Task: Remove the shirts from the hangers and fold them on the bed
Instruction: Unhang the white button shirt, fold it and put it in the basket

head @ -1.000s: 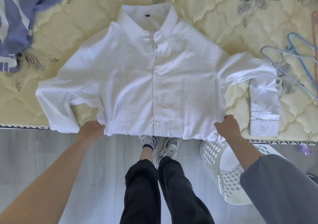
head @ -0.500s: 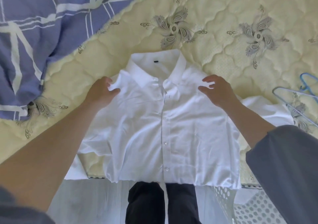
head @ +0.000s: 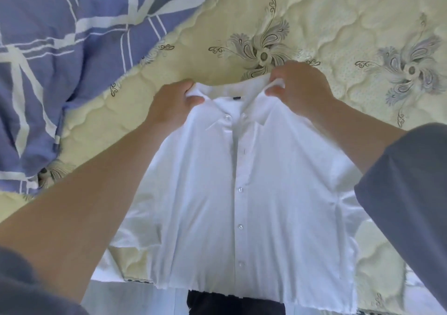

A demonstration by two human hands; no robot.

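Blanket (head: pixel 60 48) lies well to the left of the left hand (head: pixel 173 105). Left hand pinches one end of the collar of the shirt (head: pixel 254 193); right hand (head: pixel 301 89) pinches the other. Shirt lies buttons up on the bed (head: pixel 338 12), between and below both hands.

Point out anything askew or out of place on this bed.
The white shirt is not flat: the left hand and right hand pinch its collar, the body is drawn into lengthwise creases, and the hem overhangs the mattress edge. The blue quilt lies rumpled at upper left.
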